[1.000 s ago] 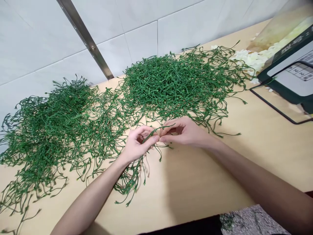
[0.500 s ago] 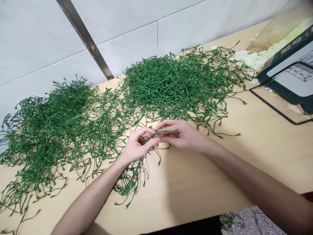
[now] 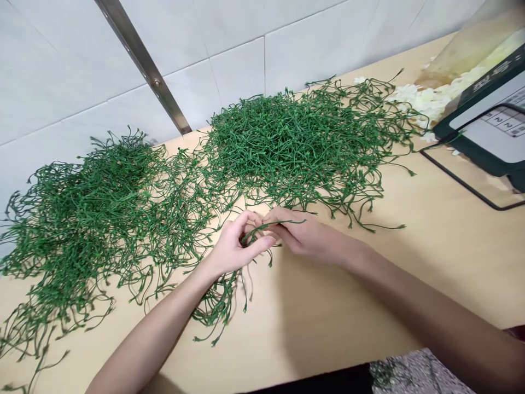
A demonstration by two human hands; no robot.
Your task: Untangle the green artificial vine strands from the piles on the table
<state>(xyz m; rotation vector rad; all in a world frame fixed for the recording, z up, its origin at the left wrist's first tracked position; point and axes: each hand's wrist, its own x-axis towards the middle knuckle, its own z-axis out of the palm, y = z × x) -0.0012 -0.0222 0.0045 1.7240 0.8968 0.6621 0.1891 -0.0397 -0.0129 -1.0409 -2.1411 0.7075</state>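
Observation:
Thin green artificial flower stems with small knobbed ends are in my hands over the table's middle. My left hand (image 3: pixel 233 247) curls around some green stems (image 3: pixel 253 232), its thumb stretched towards the right fingertips. My right hand (image 3: pixel 305 235) pinches at the stems close to the left thumb, and one stem's end points right across its fingers. Exactly how many stems lie between the fingers is hidden. Below my left wrist, a small bunch of stems (image 3: pixel 221 306) shows on the table, partly covered by the forearm.
A large heap of green stems (image 3: pixel 283 137) lies behind my hands, and another heap (image 3: pixel 90 208) spreads to the left. At right stand a dark-framed labelled box (image 3: pixel 488 115) with a black wire stand (image 3: pixel 459 183) and white petals (image 3: pixel 435 101). A tiled wall (image 3: pixel 311 38) closes the back.
My left fingers and thumb have spread a little apart. The right hand has shifted slightly right and down, its fingers drawn closer together on the stem.

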